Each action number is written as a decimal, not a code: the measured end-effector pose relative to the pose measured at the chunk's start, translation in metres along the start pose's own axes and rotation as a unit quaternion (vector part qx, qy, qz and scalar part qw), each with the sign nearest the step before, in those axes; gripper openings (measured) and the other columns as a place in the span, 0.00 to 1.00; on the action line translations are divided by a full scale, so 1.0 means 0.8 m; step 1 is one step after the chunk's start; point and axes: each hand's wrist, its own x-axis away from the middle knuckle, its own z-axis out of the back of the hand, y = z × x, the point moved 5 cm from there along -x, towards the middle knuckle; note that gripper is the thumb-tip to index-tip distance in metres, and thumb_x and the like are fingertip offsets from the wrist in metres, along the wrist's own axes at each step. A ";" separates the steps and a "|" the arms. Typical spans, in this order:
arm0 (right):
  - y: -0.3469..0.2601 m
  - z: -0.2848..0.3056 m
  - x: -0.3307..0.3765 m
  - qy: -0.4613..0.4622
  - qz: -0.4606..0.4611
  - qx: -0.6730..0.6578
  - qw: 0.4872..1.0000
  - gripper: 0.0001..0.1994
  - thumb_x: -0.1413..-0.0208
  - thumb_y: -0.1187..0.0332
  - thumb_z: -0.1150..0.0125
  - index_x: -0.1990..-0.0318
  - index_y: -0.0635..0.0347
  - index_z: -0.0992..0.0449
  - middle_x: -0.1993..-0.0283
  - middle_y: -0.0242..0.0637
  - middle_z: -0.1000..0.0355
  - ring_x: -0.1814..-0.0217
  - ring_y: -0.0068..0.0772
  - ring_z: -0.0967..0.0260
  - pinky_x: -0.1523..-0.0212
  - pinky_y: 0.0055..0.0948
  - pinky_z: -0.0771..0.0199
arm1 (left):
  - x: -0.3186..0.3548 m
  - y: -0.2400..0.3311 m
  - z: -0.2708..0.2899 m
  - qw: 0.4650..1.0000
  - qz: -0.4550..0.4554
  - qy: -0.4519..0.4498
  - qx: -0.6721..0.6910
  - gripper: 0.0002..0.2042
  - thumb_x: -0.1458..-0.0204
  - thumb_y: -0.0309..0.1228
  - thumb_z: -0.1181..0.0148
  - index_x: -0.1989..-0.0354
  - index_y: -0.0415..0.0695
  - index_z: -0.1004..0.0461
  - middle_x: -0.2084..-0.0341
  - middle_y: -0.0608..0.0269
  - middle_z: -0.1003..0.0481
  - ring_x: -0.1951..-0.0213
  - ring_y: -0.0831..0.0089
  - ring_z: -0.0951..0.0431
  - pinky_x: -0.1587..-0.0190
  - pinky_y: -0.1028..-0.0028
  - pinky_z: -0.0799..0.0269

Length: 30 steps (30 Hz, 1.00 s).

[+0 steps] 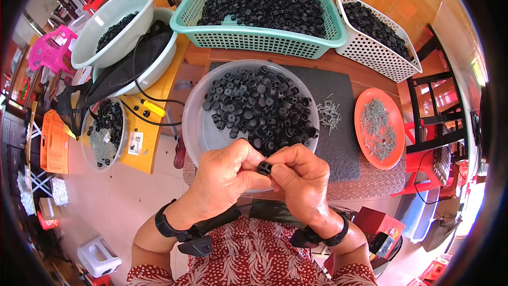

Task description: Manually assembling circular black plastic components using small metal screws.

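Head: one black part between fingers

A small black part with holes is held up beside the translucent tub.

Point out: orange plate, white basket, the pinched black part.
Orange plate [400, 136], head view: bare right rim.
White basket [370, 57], head view: perforated front wall.
Black part [264, 168], head view: side facing camera.
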 end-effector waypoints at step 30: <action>-0.038 -0.003 -0.001 -0.056 0.261 0.285 0.921 0.15 0.58 0.80 0.38 0.61 0.61 0.33 0.71 0.38 0.35 0.72 0.30 0.34 0.75 0.28 0.33 | -0.011 -0.003 -0.012 0.977 0.067 0.060 0.193 0.08 0.59 0.19 0.36 0.75 0.36 0.31 0.75 0.57 0.25 0.72 0.78 0.26 0.65 0.78 0.29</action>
